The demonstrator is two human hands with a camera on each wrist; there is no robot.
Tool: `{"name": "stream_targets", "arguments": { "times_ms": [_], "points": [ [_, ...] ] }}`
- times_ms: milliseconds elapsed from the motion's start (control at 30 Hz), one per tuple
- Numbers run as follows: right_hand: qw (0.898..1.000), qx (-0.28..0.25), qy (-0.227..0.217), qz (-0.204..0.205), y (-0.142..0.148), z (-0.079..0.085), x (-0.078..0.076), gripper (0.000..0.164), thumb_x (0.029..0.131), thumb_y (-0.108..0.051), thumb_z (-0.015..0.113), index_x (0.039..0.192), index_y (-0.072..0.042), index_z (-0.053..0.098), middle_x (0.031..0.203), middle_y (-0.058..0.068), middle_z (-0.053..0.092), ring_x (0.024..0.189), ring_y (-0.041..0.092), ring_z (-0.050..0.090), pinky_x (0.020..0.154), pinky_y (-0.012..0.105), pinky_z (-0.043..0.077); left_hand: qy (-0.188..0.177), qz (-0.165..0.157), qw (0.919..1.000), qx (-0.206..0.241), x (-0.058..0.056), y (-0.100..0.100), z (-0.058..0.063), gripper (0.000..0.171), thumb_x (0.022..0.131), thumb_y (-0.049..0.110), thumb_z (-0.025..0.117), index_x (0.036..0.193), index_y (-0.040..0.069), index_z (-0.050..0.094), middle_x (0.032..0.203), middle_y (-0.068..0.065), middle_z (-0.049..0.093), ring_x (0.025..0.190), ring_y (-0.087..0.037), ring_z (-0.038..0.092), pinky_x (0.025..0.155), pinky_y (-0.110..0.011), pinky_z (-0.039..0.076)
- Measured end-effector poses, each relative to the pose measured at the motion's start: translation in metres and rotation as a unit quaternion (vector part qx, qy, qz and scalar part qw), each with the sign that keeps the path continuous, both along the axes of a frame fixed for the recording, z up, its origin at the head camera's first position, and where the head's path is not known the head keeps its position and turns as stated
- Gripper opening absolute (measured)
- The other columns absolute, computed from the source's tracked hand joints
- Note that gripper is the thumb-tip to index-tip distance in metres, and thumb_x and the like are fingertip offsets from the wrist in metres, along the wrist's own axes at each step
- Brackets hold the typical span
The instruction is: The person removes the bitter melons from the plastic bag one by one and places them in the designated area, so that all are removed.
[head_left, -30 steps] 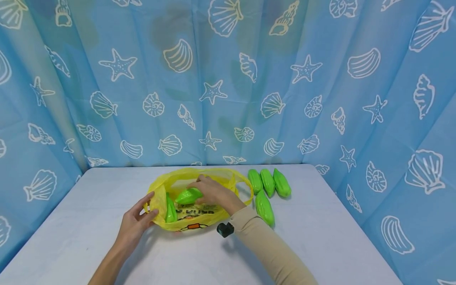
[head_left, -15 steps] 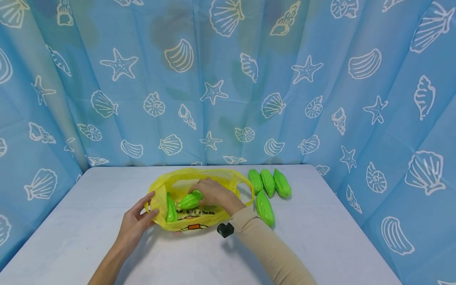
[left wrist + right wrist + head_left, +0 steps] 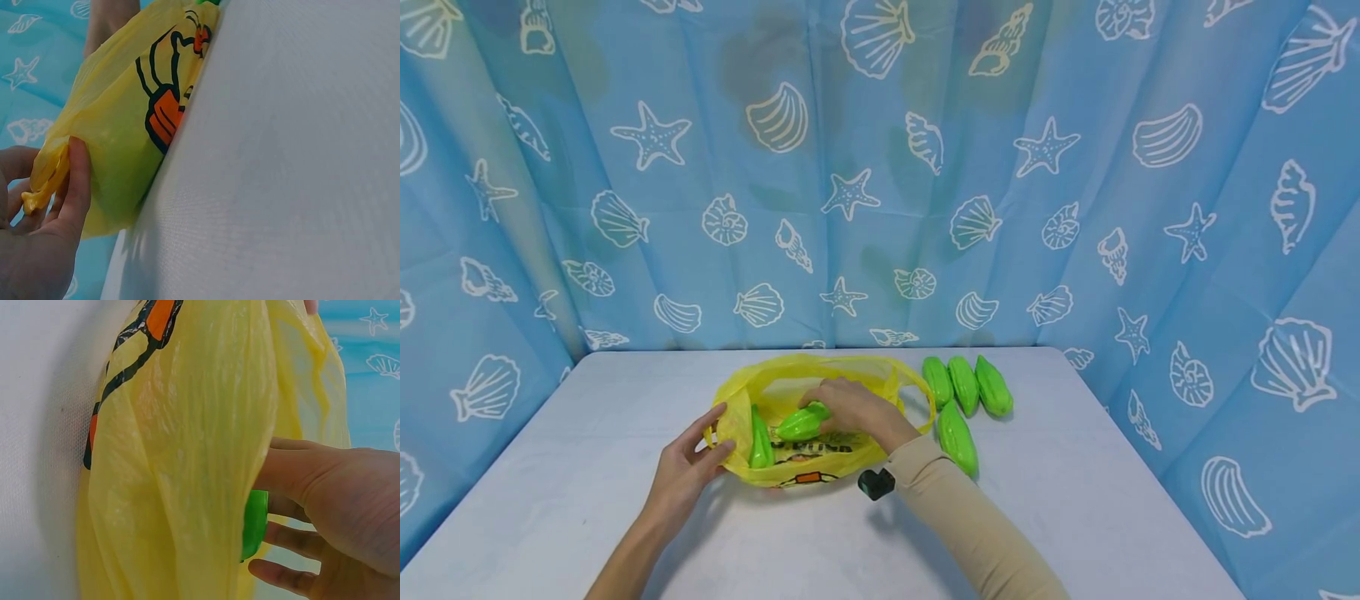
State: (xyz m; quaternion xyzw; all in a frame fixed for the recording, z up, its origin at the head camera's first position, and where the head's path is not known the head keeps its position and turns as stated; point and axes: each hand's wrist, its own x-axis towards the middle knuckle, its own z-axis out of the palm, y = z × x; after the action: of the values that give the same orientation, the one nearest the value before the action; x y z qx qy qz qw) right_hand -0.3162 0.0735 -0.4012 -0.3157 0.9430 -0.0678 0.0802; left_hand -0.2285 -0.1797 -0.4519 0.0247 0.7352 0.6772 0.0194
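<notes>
A yellow plastic bag [image 3: 850,458] with black and orange print lies with its mouth spread on the table. My left hand [image 3: 683,467] pinches the bag's left edge between thumb and fingers; the left wrist view shows a bunched yellow handle [image 3: 39,199] there. Inside the bag's mouth, my right hand [image 3: 853,410] grips a glossy green ridged toy fruit [image 3: 801,423], shaped like a star fruit, by its right end. Part of that fruit [image 3: 254,525] shows past the bag's edge in the right wrist view. Another green fruit [image 3: 760,442] leans inside the bag's left side.
To the right of the bag, three similar green fruits [image 3: 964,385] lie side by side, with one more green fruit [image 3: 957,439] in front of them. A white cloth covers the table [image 3: 790,550]. Behind it hangs a blue shell-print curtain [image 3: 880,242].
Over the last second, my right hand and its green fruit have shifted slightly right and down inside the bag, then stayed almost still. My left hand keeps its place on the bag's edge.
</notes>
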Motion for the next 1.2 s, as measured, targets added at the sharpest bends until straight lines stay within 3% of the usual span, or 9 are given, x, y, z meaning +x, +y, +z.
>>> {"name": "stream_targets", "arguments": {
  "times_ms": [633,1200],
  "points": [
    [1.0,0.019,-0.002,0.002,0.002,0.009,0.004,0.048,0.091,-0.026,0.07,0.137,-0.027,0.057,0.134,-0.005,0.059,0.125,0.015,0.053,0.106,0.03,0.046,-0.006,0.011,0.9997,-0.021,-0.001,0.0,0.0,0.068,0.095,0.027,0.065,0.154,0.027,0.032,0.163,-0.004,0.021,0.105,0.008,0.059,0.087,-0.021,0.057],
    [0.999,-0.015,0.029,0.009,0.018,0.018,0.017,0.048,0.089,-0.028,0.072,0.135,-0.024,0.059,0.133,-0.004,0.061,0.121,0.018,0.055,0.103,0.034,0.048,0.0,0.008,0.9999,-0.009,0.0,-0.001,-0.001,0.069,0.095,0.027,0.066,0.154,0.025,0.031,0.163,-0.006,0.02,0.104,0.009,0.06,0.084,-0.021,0.058]
  ]
}}
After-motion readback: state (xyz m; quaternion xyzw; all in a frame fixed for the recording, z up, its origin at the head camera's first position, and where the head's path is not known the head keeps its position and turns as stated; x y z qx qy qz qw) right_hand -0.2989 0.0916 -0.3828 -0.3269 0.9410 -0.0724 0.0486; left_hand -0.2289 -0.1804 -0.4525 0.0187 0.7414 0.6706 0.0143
